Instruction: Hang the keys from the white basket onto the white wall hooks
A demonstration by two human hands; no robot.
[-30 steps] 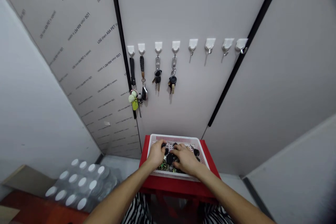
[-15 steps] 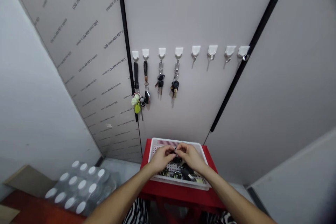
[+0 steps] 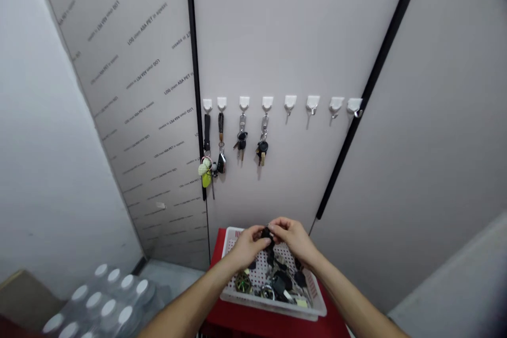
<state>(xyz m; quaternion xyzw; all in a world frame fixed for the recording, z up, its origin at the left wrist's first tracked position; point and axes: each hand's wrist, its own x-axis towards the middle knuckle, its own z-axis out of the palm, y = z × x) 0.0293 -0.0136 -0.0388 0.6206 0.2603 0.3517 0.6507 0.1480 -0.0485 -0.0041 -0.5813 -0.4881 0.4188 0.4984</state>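
Observation:
Over the white plastic basket (image 3: pixel 273 308), my left hand (image 3: pixel 247 248) and my right hand (image 3: pixel 295 242) meet, fingertips pinched on a dark bunch of keys (image 3: pixel 268 234). Its upper end lies between my right thumb and index finger. My left fingers grip its side, and dark parts dangle below; fine details are too small to make out. Loose keys and black key fobs (image 3: pixel 282 282) lie in the basket, along with a round green-and-dark piece (image 3: pixel 243 282) and a metal ring (image 3: pixel 268 292).
A red table (image 3: pixel 237 317) bears the basket. White hooks (image 3: pixel 290 101) line the wall panel; the left ones carry key bunches (image 3: pixel 262 147), a braided strap (image 3: pixel 221 125) and a dark strap (image 3: pixel 207 132), the right ones nothing. Capped bottles (image 3: pixel 108 307) stand at lower left.
My view has tilted up, so hooks and basket sit lower in the picture. Both hands have risen slightly off the basket's contents with the dark keys, which now show more clearly.

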